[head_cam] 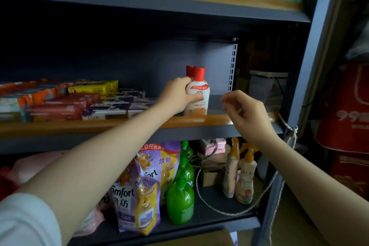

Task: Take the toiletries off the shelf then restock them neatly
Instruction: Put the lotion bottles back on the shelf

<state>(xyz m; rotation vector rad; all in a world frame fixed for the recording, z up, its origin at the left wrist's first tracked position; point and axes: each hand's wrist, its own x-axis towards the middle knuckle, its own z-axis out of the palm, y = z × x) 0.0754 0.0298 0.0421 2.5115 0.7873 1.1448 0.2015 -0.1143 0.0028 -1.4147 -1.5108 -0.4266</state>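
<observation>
Grey metal shelving with orange-edged boards fills the view; the middle shelf point(199, 121) carries the task's items. At 12 o'clock from the frame's centre, two white bottles with red caps point(197, 90) stand upright, one behind the other, near the shelf's front edge, with bare board to their right. The left hand point(177, 95) wraps its fingers and thumb around the front bottle's body from the left, probably to steady or square it in its row. The right hand point(242, 109) hovers at 3 o'clock, just beside the bottles yet apart from them, fingers loosely curled and holding nothing, seemingly poised to assist. Flat soap packs point(111, 106) lie stacked at 9 o'clock on the same shelf. Below, at 6 o'clock, refill pouches point(137, 195) and green bottles point(180, 203) stand on the lower shelf.
</observation>
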